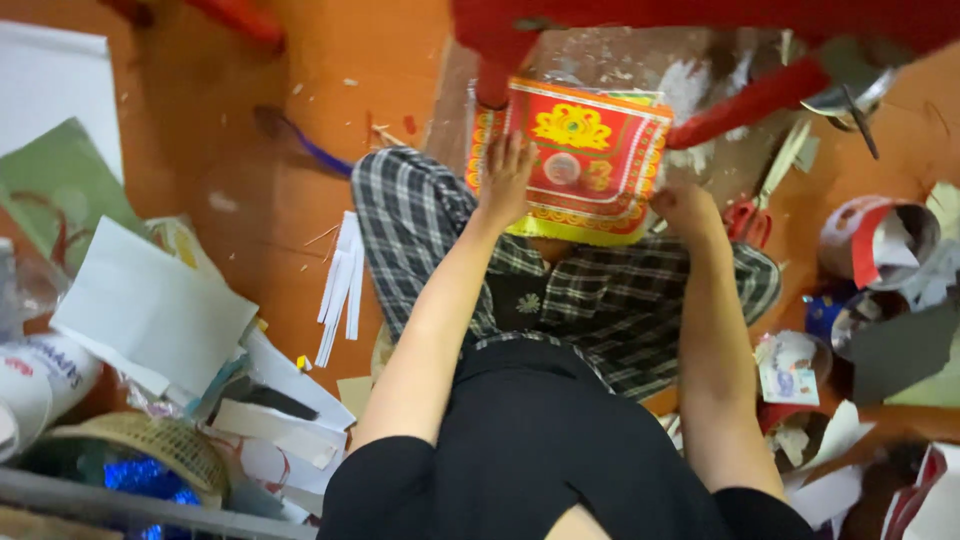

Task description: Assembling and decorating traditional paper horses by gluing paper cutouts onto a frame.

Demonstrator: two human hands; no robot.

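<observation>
Red paper (590, 160): one printed red-and-yellow sheet, lying across your knees under a red stool (700, 20). Your left hand (505, 180) lay flat on its left edge, fingers spread, gripping nothing. Your right hand (685, 208) was curled at its right edge; grip not discernible. Scissors (752, 205) lay just beyond your right fingers. White strips (340, 285) lay well left of your left fingers. Sheet looked uncut; the work seemed early.

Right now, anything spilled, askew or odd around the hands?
Yes. Paper scraps lie strewn over the orange floor, with white strips loose beside the knee. Red-handled scissors lie loose near the right hand. Both hands, the left hand too, press the red and yellow decorated sheet, which sits slightly tilted.
</observation>
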